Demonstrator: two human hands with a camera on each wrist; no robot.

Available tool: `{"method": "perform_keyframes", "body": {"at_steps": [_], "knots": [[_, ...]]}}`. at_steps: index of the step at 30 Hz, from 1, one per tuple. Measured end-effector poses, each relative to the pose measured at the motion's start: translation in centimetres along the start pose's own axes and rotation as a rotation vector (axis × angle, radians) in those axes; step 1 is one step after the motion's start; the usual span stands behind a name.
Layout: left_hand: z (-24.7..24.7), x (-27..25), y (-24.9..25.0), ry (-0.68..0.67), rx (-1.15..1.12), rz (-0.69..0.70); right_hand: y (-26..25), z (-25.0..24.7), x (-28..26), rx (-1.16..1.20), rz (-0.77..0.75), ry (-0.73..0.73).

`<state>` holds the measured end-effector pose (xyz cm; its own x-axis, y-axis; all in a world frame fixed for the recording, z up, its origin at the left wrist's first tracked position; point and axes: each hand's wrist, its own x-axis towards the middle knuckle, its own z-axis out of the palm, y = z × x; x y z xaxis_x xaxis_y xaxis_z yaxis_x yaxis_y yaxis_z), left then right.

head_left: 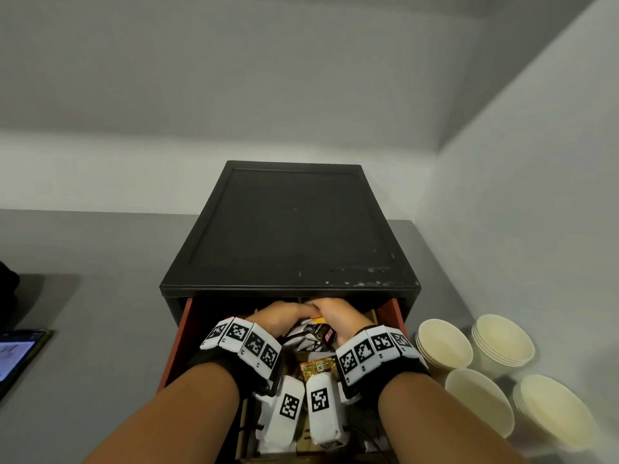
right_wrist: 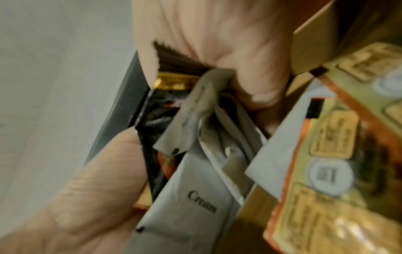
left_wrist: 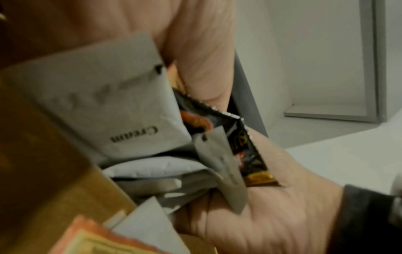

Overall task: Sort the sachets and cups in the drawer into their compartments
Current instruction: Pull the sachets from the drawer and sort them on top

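Note:
Both hands reach into the open drawer [head_left: 182,333] of a black cabinet. My left hand [head_left: 284,314] and right hand [head_left: 336,314] meet fingertip to fingertip, curled round one bundle of sachets [head_left: 311,336]. The bundle holds several white sachets, one printed "Cream" [left_wrist: 121,106] [right_wrist: 191,206], and a black sachet with gold print [left_wrist: 245,146] [right_wrist: 156,120]. My left palm [left_wrist: 272,206] supports the bundle from one side, and my right thumb [right_wrist: 87,189] presses it from the other. Orange-gold sachets [right_wrist: 326,154] [head_left: 318,366] lie in the drawer nearer to me. Stacks of cream paper cups [head_left: 445,343] stand on the counter right of the drawer.
The black cabinet top [head_left: 291,226] overhangs the back of the drawer just above my hands. Brown cardboard dividers [left_wrist: 54,171] split the drawer. More cup stacks [head_left: 502,339] [head_left: 479,403] crowd the right side by the wall. A tablet [head_left: 16,356] lies at the far left.

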<state>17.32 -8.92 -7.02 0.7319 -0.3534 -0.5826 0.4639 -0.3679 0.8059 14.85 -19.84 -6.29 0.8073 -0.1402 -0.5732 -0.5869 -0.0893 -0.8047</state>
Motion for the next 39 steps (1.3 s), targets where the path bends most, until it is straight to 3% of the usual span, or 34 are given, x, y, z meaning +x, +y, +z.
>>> {"method": "perform_keyframes", "body": {"at_steps": [6, 12, 21, 23, 28, 35, 39], "knots": [[0.5, -1.5, -0.1, 0.018, 0.021, 0.067, 0.8, -0.4, -1.5, 0.123, -0.012, 0.073], [2.1, -4.0, -0.1, -0.033, 0.256, 0.158, 1.8, -0.3, -3.8, 0.207, -0.045, 0.083], [2.8, -8.6, -2.2, -0.142, 0.201, 0.203, 4.0, 0.0, -8.0, 0.003, -0.203, 0.107], [2.5, -9.1, -3.2, -0.122, 0.168, 0.181, 4.8, 0.1, -8.7, -0.039, -0.219, 0.099], [1.8, -9.0, -5.3, 0.088, -0.071, 0.1, 5.8, -0.4, -10.0, -0.121, -0.206, 0.114], [0.7, -9.3, -5.9, 0.147, -0.37, 0.011, 6.5, -1.5, -11.2, -0.076, -0.189, 0.117], [0.0, -9.8, -5.9, 0.084, -0.426, -0.026, 6.4, -2.5, -12.1, -0.019, -0.243, 0.161]]}}
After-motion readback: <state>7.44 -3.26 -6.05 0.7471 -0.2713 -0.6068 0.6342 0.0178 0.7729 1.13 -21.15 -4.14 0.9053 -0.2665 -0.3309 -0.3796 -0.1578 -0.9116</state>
